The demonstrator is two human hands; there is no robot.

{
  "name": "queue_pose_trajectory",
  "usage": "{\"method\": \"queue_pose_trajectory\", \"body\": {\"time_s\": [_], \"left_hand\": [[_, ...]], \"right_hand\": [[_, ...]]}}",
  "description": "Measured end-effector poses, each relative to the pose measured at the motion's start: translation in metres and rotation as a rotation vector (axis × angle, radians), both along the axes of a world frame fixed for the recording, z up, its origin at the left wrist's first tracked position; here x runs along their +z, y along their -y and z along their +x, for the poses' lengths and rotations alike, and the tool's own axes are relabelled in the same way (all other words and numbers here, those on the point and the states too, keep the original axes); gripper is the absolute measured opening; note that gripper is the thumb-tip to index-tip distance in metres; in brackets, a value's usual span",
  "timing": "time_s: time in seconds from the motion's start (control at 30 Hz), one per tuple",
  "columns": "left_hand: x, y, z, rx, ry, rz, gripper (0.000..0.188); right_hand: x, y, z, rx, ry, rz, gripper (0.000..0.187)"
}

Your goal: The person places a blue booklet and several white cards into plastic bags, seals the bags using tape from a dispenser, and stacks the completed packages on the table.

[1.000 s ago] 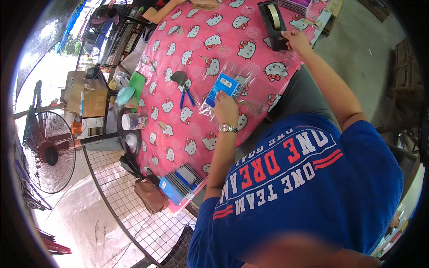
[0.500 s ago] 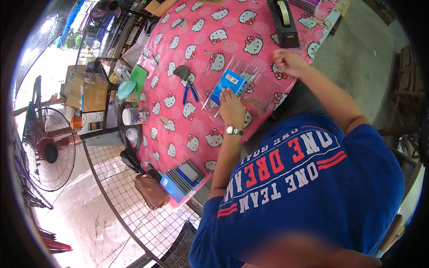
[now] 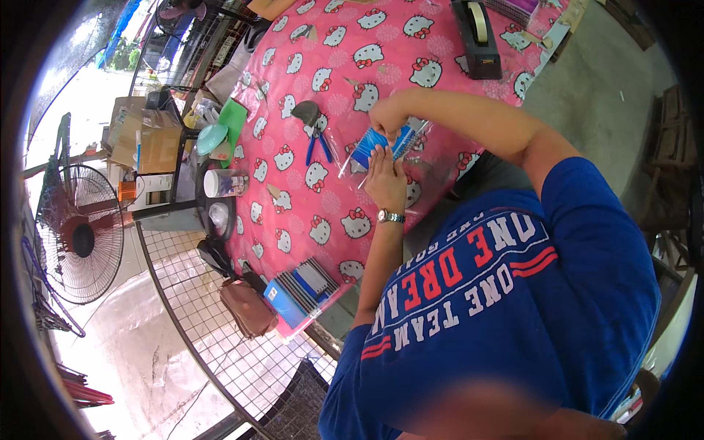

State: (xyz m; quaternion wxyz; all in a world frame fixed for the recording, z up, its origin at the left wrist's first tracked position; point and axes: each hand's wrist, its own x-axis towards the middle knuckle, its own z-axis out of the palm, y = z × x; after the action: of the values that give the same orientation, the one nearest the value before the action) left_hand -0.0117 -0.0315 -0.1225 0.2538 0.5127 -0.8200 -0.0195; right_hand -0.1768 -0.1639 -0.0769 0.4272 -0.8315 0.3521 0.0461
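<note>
A blue spiral notebook [image 3: 363,152] lies at a slant on the pink patterned tablecloth, with clear plastic wrap [image 3: 433,147] around and under it. My left hand [image 3: 385,176], wearing a wristwatch, rests flat on its near part with fingers stretched out. Reaching across from the right, my right hand [image 3: 390,117] bends down onto the notebook's far part, fingers curled together; anything pinched in them is hidden. Just left of the notebook are blue-handled pliers [image 3: 318,147], beside a dark rounded object [image 3: 306,112].
A black tape dispenser [image 3: 482,48] stands at the far right of the table. Several spiral notebooks [image 3: 290,297] are stacked at the near left, by a brown bag [image 3: 248,308]. A white-lidded jar [image 3: 224,183] sits at the left edge; a fan [image 3: 81,238] stands beyond.
My right hand has swung left from beside the tape dispenser onto the notebook, now covering its far part. My left hand stays flat on the notebook. The view has shifted slightly.
</note>
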Motion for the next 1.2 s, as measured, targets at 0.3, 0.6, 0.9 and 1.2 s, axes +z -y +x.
{"method": "queue_pose_trajectory", "body": {"time_s": [0.3, 0.6, 0.9, 1.2], "left_hand": [[0.011, -0.012, 0.0, -0.028, 0.148, -0.025, 0.044], [0.032, 0.045, 0.057, 0.088, -0.482, 0.366, 0.054], [0.085, 0.092, 0.073, -0.043, -0.553, 0.899, 0.08], [0.079, 0.017, 0.062, 0.062, -0.993, 1.044, 0.095]], "right_hand": [[0.007, -0.02, -0.001, -0.068, -0.3, -0.409, 0.045], [-0.027, -0.147, -0.02, -0.95, 0.498, 0.558, 0.036], [0.04, -0.171, 0.006, -1.101, 1.126, 0.433, 0.042], [0.021, -0.153, -0.026, -0.873, 1.203, 0.544, 0.04]]}}
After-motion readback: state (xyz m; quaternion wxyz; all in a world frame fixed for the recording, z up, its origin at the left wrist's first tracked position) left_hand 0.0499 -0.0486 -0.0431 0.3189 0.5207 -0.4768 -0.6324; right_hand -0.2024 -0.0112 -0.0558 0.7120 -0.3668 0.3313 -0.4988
